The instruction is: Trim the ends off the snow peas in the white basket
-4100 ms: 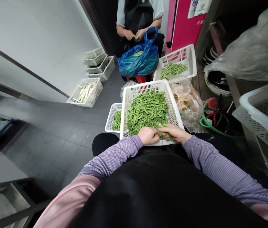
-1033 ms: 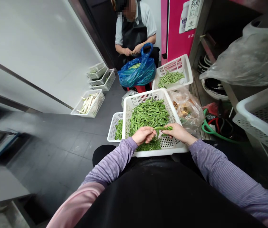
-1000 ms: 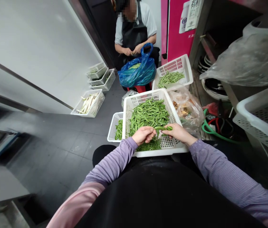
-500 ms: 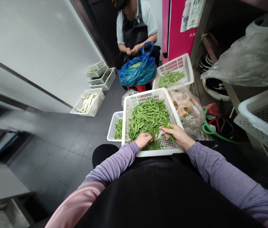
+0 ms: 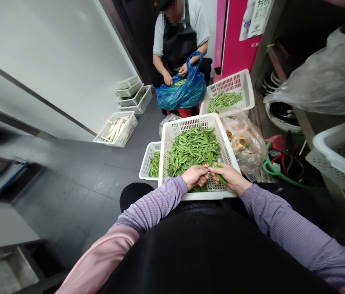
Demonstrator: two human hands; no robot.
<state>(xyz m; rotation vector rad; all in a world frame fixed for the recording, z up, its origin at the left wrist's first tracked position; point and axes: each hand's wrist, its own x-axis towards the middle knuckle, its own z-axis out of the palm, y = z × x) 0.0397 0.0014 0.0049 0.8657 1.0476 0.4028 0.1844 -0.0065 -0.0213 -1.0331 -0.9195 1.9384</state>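
I am pinching a single green pea pod (image 5: 220,176) between the thumb and fingers of my right hand (image 5: 228,175), holding it just above the front of the pile. My left hand (image 5: 194,177) is curling in beside it, its fingertips (image 5: 205,170) almost meeting the pod, though I cannot tell whether they are gripping anything. Both hands are hovering over a white perforated plastic basket (image 5: 209,196), its front rim sitting close against my black apron (image 5: 206,253), with lilac striped sleeves (image 5: 151,204) running down to my wrists. A glossy, heaped pile of pods (image 5: 192,151) is filling most of the basket, leaving bare lattice showing along its sides. A smaller white basket (image 5: 144,171) of pods is tucked just behind its left corner, and a crinkled clear plastic bag (image 5: 246,147) of brownish food is pressing against its right side. Farther ahead, another white basket (image 5: 230,83) is holding more pods beside a blue plastic bag (image 5: 181,87) on a red stool (image 5: 178,110), where a co-worker (image 5: 178,45) is sitting with both hands at the bag. To my left, smooth grey floor tiles (image 5: 77,175) are opening out toward a white basket of pale stalks (image 5: 116,130) by the wall.
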